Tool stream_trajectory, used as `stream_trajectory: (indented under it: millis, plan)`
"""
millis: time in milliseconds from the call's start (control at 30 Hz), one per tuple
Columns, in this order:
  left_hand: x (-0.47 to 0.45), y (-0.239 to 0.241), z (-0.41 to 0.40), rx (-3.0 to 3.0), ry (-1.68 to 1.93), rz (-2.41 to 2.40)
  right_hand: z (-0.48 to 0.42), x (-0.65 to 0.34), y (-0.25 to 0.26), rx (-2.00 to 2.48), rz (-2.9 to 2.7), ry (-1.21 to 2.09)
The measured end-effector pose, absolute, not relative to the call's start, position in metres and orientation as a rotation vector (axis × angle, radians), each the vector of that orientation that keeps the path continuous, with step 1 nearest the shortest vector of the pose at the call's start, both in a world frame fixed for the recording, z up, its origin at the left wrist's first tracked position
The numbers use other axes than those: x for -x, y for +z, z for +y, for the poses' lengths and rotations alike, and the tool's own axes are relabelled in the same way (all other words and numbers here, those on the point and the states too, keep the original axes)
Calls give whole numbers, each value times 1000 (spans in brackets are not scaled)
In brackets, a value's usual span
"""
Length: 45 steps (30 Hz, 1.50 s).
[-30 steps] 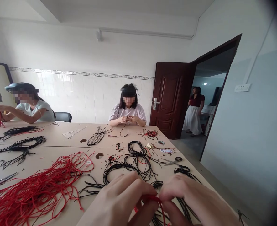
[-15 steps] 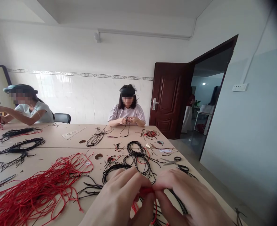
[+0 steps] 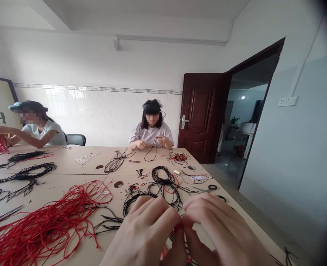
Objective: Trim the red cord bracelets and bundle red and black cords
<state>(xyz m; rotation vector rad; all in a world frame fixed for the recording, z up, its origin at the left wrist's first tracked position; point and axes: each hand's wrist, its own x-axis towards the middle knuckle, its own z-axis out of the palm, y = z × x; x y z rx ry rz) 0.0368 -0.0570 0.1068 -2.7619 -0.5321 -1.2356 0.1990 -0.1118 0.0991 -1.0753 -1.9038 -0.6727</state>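
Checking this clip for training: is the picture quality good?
Head view: wide-angle bending curves the table and walls, a dark shadow rims the top right corner, the light is soft and even, without glare, and the left hand and right hand loom large.

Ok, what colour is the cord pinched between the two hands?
Red: the cord between the left hand and right hand shows best in the head view.

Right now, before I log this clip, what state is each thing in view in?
left hand: fingers pinching red cord
right hand: fingers pinching the same cord
red cord pile: loose, tangled
black cord loops: loose, bunched
scissors: lying flat, unheld
door: standing open
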Motion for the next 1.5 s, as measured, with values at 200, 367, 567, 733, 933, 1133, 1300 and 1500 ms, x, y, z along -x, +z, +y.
stream_trajectory:
  millis: [200, 367, 567, 733, 933, 1133, 1300, 1500]
  plan:
    - [-35, 108, -58, 2779, -1278, -556, -113, -198, 106, 1051, -1911, -687]
    - [-34, 110, -56, 2771, -1406, -502, -114, -202, 111, 1011, -1908, -603]
    - [-26, 107, -57, 2862, -1354, -507, -115, -199, 110, 992, -1885, -615]
    - [-28, 108, -58, 2837, -1340, -501, -113, -198, 108, 981, -1875, -573]
    - [-34, 109, -58, 2753, -1375, -500, -111, -201, 107, 1001, -1875, -560]
    - [-35, 108, -60, 2724, -1306, -550, -112, -200, 106, 1026, -1923, -675]
    - [-35, 103, -58, 2734, -1268, -537, -111, -198, 99, 1027, -1914, -779]
    - [-34, 105, -55, 2793, -1241, -516, -107, -193, 96, 1023, -1870, -669]
